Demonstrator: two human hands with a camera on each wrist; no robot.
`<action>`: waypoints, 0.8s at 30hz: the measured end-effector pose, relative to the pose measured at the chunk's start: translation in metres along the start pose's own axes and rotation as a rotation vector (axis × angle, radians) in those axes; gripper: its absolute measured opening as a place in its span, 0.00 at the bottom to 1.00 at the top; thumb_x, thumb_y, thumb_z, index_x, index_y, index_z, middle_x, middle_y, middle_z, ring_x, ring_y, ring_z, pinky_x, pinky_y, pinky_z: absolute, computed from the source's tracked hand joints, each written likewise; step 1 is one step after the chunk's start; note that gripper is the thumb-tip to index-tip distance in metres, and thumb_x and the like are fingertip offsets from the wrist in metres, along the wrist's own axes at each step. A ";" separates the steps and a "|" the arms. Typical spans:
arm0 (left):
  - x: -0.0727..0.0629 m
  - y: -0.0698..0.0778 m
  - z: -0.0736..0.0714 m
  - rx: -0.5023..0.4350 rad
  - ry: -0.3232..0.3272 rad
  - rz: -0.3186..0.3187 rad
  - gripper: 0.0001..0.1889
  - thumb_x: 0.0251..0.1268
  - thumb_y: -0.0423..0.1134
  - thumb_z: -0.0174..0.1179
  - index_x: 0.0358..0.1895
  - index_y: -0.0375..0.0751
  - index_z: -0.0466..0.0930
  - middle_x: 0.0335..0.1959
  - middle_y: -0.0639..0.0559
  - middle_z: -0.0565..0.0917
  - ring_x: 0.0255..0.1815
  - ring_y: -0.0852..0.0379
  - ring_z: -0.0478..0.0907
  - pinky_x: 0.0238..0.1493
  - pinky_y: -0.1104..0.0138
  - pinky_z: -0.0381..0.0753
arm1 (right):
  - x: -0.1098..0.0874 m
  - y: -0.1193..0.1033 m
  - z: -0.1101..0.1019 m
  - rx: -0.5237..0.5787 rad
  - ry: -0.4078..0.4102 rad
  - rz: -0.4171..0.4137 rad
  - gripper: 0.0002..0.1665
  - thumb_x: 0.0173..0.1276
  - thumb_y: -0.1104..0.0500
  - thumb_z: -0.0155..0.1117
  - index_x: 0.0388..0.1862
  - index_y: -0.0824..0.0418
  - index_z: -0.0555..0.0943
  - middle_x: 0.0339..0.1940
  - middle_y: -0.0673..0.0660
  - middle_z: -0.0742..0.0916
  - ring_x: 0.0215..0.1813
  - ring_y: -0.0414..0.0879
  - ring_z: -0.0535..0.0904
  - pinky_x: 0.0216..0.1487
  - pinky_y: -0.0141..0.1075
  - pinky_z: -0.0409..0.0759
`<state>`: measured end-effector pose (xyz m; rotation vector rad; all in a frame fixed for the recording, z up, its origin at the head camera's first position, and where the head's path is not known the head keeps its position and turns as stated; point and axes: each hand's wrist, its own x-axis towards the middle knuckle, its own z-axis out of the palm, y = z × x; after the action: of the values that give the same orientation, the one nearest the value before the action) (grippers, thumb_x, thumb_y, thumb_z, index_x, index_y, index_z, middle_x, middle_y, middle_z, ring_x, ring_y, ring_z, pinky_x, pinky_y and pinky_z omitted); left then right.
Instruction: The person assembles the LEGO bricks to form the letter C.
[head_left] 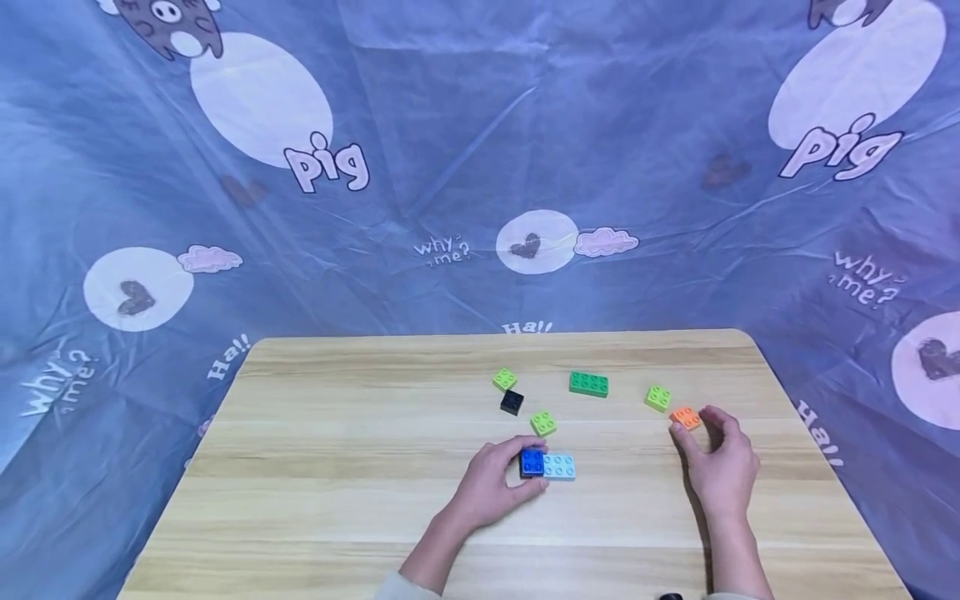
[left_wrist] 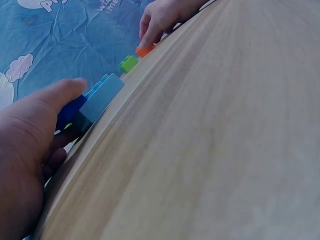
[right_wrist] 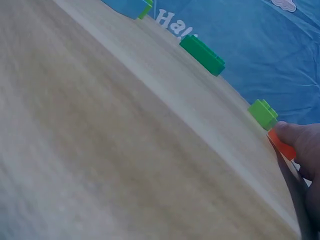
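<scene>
Near the front middle of the table, my left hand (head_left: pixel 491 483) grips a dark blue brick (head_left: pixel 532 462) between thumb and fingers. A light blue brick (head_left: pixel 558 466) sits against its right side. Something dark shows under the blue brick in the left wrist view, partly hidden by the fingers. At the right, thumb and fingers of my right hand (head_left: pixel 723 467) pinch an orange brick (head_left: pixel 685 417) that rests on the table. A lime green brick (head_left: pixel 657 398) lies just beyond the orange one, to its left.
Behind the left hand lie a lime brick (head_left: pixel 543 423), a black brick (head_left: pixel 512 402) and another lime brick (head_left: pixel 505 379). A longer green brick (head_left: pixel 588 384) lies farther back. Blue printed cloth (head_left: pixel 450 167) hangs around the wooden table (head_left: pixel 315 467). A small black object (head_left: pixel 671 596) shows at the front edge.
</scene>
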<state>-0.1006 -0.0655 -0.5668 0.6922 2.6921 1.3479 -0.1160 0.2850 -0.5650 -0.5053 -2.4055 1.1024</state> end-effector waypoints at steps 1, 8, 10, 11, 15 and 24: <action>0.000 0.000 0.000 -0.002 0.003 0.009 0.25 0.69 0.52 0.72 0.67 0.61 0.81 0.62 0.69 0.85 0.61 0.64 0.81 0.63 0.59 0.77 | 0.000 0.000 0.000 -0.010 0.005 -0.011 0.34 0.68 0.56 0.79 0.68 0.68 0.79 0.62 0.71 0.86 0.66 0.68 0.80 0.72 0.49 0.69; 0.000 -0.001 0.001 -0.020 0.020 0.031 0.22 0.68 0.52 0.71 0.65 0.59 0.84 0.61 0.66 0.86 0.61 0.64 0.82 0.64 0.58 0.78 | -0.006 -0.005 0.005 0.061 0.039 -0.076 0.22 0.67 0.62 0.79 0.59 0.64 0.86 0.52 0.65 0.91 0.49 0.24 0.81 0.47 0.12 0.68; 0.000 -0.001 0.000 -0.020 0.023 0.028 0.22 0.68 0.51 0.71 0.64 0.58 0.84 0.61 0.65 0.86 0.61 0.64 0.82 0.65 0.56 0.78 | -0.009 -0.007 0.008 0.151 0.024 -0.100 0.21 0.67 0.67 0.77 0.58 0.65 0.86 0.49 0.64 0.91 0.45 0.20 0.78 0.46 0.13 0.72; 0.000 -0.001 0.000 -0.020 0.025 0.025 0.22 0.68 0.51 0.71 0.64 0.58 0.84 0.61 0.65 0.86 0.61 0.64 0.82 0.65 0.56 0.78 | -0.012 -0.009 0.011 0.196 0.008 -0.120 0.21 0.66 0.69 0.75 0.58 0.65 0.86 0.48 0.63 0.91 0.44 0.21 0.79 0.45 0.14 0.74; 0.000 -0.001 0.001 -0.034 0.015 0.011 0.22 0.69 0.52 0.70 0.65 0.58 0.84 0.61 0.65 0.86 0.61 0.64 0.82 0.65 0.57 0.77 | -0.021 -0.016 0.020 0.329 -0.125 -0.244 0.25 0.64 0.76 0.72 0.60 0.66 0.85 0.48 0.59 0.90 0.43 0.29 0.83 0.45 0.18 0.79; 0.001 0.000 0.001 -0.045 -0.001 -0.001 0.22 0.70 0.53 0.70 0.65 0.59 0.84 0.61 0.67 0.86 0.62 0.65 0.82 0.67 0.55 0.77 | -0.042 -0.026 0.029 0.565 -0.603 -0.429 0.28 0.60 0.78 0.75 0.60 0.66 0.84 0.53 0.63 0.90 0.52 0.41 0.87 0.58 0.26 0.82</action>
<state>-0.1009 -0.0643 -0.5671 0.6879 2.6517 1.4028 -0.1002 0.2302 -0.5717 0.5777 -2.3115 1.8001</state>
